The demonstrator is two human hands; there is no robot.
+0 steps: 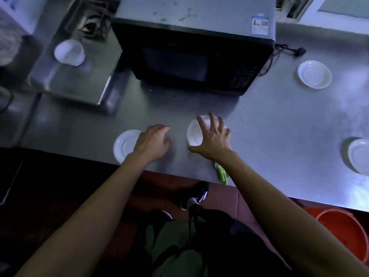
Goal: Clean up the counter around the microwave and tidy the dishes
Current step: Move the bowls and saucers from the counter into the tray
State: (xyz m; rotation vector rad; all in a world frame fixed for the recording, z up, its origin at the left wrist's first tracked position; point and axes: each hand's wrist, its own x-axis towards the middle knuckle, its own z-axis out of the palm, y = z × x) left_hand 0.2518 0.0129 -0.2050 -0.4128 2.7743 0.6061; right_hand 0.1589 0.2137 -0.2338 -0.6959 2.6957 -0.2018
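A black microwave [191,56] stands at the back of the steel counter [269,136], with green scraps on its top. My right hand [213,136] is spread with straight fingers over a small white dish [194,134] in front of the microwave. My left hand [153,140] hovers with loosely curled fingers beside another white dish [124,144] near the counter's front edge and holds nothing. Two more white dishes lie at the right, one far [314,76] and one at the frame edge [359,155]. Green vegetable scraps [221,172] lie by my right wrist.
A white cup [68,52] lies on a raised steel tray [69,80] at the left, beside a sink. The microwave's cord and plug [295,50] trail on the counter at its right. An orange bucket [343,234] stands on the floor below.
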